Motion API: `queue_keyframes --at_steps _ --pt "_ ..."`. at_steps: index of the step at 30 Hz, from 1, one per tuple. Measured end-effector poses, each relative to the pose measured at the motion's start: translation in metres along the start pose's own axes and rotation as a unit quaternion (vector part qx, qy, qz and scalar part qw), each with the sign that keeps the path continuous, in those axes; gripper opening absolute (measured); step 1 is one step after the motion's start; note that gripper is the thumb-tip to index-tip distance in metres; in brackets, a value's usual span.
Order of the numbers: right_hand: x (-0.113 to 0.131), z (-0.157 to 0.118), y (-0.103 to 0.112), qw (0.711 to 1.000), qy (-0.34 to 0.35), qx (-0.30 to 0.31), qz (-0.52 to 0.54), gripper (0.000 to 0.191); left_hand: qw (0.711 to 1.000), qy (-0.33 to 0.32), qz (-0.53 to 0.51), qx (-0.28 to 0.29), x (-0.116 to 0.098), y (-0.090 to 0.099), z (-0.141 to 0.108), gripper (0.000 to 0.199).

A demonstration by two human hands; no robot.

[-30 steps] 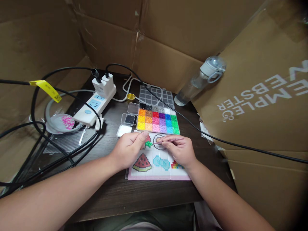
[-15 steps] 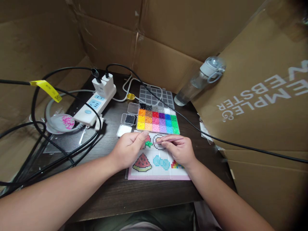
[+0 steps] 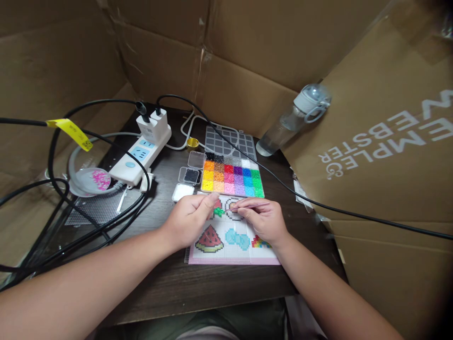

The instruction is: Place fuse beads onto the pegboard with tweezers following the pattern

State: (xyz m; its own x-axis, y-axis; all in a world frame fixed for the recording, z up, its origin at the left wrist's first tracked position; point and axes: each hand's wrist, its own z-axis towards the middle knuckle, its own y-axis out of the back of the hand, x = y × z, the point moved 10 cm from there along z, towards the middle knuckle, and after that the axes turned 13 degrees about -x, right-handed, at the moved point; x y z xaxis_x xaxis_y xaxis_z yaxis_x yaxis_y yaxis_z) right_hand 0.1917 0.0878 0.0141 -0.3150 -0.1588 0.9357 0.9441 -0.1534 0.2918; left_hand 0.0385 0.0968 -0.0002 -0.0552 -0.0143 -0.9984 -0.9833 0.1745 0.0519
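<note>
My right hand (image 3: 267,220) grips pink tweezers (image 3: 255,206), their tip pointing left beside a small bright green bead piece (image 3: 219,212). Closed with the thumb on top, my left hand (image 3: 189,219) is at the left edge of that green piece; whatever its fingers hold is hidden. Both hands are over a pattern sheet (image 3: 212,260) with a clear pegboard on it. The sheet shows a watermelon slice (image 3: 209,240), a light blue bow (image 3: 237,239) and a rainbow-coloured figure partly covered by my right hand. Above these, a red figure and a round outlined one are partly hidden.
Behind the sheet lies an open bead box (image 3: 232,175) with many colours. Small clear boxes (image 3: 183,191) stand at its left. A power strip (image 3: 136,158), looping black cables, and a dish (image 3: 88,182) of pink beads lie left. A water bottle (image 3: 293,118) leans against cardboard.
Both hands stay in almost the same place, with the tweezers still beside the green bead piece. The whole view has shifted very slightly.
</note>
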Motion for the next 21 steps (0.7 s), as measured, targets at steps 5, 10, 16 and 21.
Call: queue_keyframes --at_steps 5,10,16,21 --pt "-0.002 0.001 0.0 1.0 -0.001 0.0 -0.005 0.008 1.0 0.003 -0.005 0.001 0.0 0.0 0.0 0.051" --pt "-0.003 -0.001 0.0 1.0 -0.014 -0.004 0.003 0.008 1.0 0.011 -0.012 0.003 0.001 0.0 0.0 0.05" --pt "-0.008 0.011 0.028 0.995 -0.018 -0.096 0.007 0.013 1.0 0.022 0.005 0.0 0.003 0.0 -0.002 0.049" --pt "-0.023 0.048 0.076 0.964 -0.015 -0.24 0.115 0.013 1.0 0.01 0.01 -0.004 0.004 0.0 -0.001 0.05"
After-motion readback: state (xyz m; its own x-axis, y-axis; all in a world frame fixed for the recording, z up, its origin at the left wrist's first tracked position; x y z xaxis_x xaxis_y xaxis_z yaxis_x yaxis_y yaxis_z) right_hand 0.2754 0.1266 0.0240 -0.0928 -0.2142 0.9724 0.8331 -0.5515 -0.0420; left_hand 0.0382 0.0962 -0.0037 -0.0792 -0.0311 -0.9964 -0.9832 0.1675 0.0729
